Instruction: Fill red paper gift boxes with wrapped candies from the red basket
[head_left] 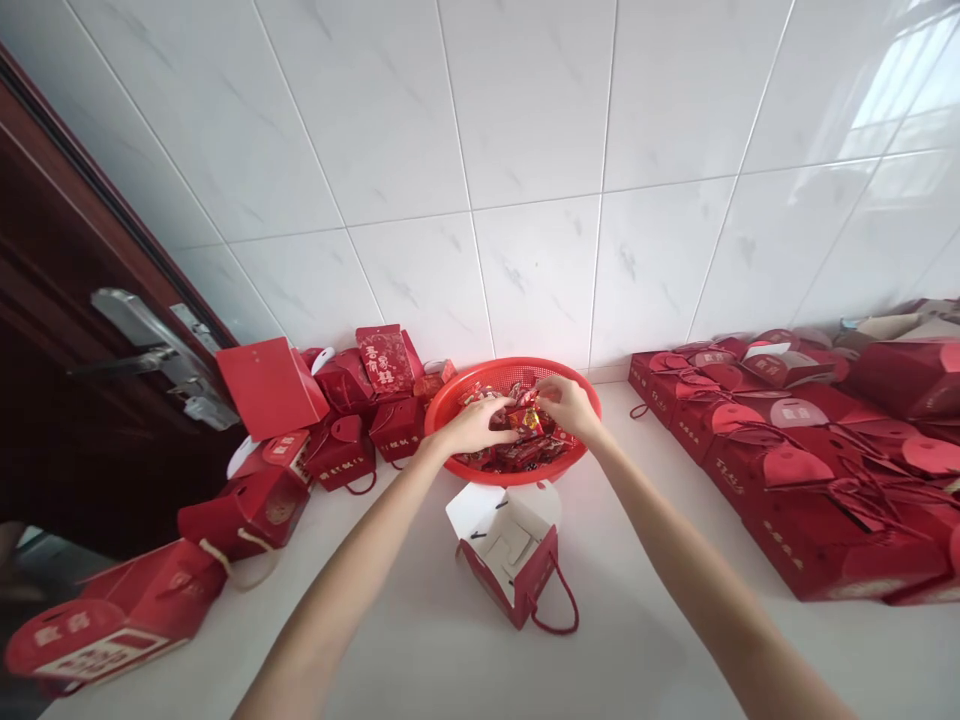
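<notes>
Both my hands reach into a red plastic basket (592,440) filled with wrapped candies (517,455). My left hand (478,425) is over the left part of the pile, thumb and fingers apart, touching or just above the candies. At the right side, my right hand (566,405) has its fingertips closed on a small red-wrapped candy (528,397). A gold and red packet lies between the hands. In front of the basket stands an open red gift box (499,570), its white inside facing up and a red cord handle hanging at its right.
Many closed red gift boxes (810,500) with cords stand in rows at the right. More red boxes (255,500) are scattered along the left, near a dark door with a metal handle (142,350). A tiled wall (540,260) rises behind the white tabletop (420,640).
</notes>
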